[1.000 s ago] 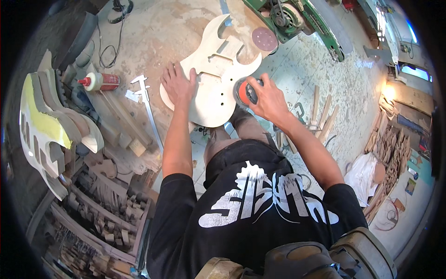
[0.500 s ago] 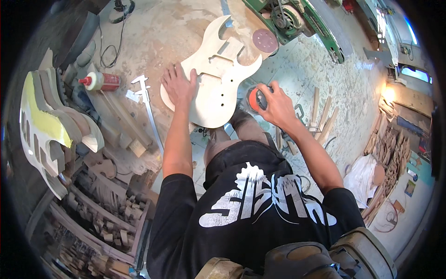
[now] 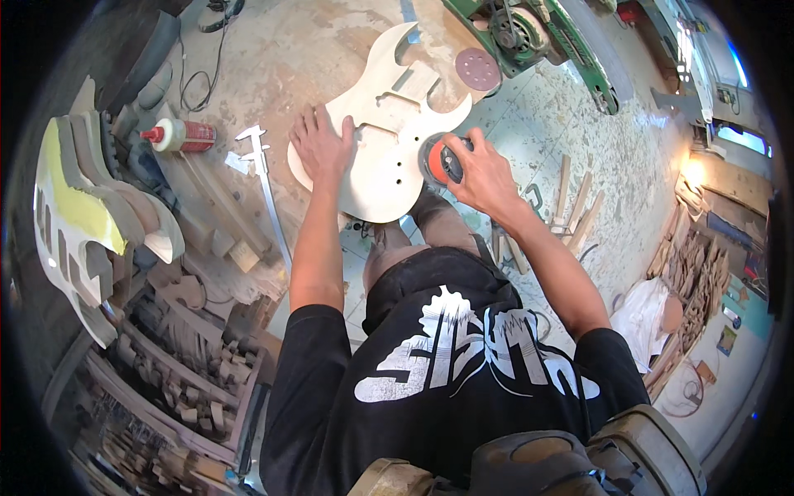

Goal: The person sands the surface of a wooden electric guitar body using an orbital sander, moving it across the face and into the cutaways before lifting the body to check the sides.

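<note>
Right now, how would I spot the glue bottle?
Start at the pale wooden guitar body on the workbench. Look left, past the left hand and the metal caliper. The glue bottle lies on its side, the only red-tipped thing there.

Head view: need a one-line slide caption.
Left hand flat on an unfinished guitar body; right hand grips an orange sander at its edge.

The guitar body [image 3: 382, 136] is pale, unpainted wood; the sander [image 3: 440, 161] has an orange-red pad and a black top; the glue bottle [image 3: 178, 135] is red with a white neck. The shirt [image 3: 438, 372] is black with a white print; the sanding disc [image 3: 478, 69] is dark brown-red with small holes.
</note>
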The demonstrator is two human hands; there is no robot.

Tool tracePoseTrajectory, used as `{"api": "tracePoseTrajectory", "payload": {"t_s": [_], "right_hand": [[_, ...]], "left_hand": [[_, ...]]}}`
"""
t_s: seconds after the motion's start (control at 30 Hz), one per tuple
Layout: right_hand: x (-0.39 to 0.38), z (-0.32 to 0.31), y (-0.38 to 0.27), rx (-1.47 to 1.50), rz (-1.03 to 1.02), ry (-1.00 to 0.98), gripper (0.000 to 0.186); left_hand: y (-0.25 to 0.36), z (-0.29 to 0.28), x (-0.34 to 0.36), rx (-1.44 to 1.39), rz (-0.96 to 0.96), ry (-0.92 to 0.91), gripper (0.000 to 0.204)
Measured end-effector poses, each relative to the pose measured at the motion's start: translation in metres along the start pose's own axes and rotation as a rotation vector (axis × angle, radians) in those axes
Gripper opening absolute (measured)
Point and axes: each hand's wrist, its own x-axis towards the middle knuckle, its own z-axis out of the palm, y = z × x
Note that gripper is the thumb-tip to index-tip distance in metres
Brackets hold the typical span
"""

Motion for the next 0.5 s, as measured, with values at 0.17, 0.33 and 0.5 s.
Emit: {"api": "tracePoseTrajectory", "payload": {"t_s": [0.17,0.33,0.5], "right_hand": [[0.0002,-0.0014,0.0021,-0.034,0.015,-0.026,0.070],[0.0080,-0.0033,0.0010,-0.050,-0.015,0.013,0.070],[0.0078,-0.0002,0.0025,-0.080,-0.028,0.013,0.069]], "left_hand": [[-0.0025,0.0022,-0.0005,0.026,0.000,0.012,0.075],[-0.0007,0.0017,-0.0016,0.017,-0.004,0.011,0.074],[0.0000,0.0015,-0.0001,0.033,-0.001,-0.001,0.074]]}}
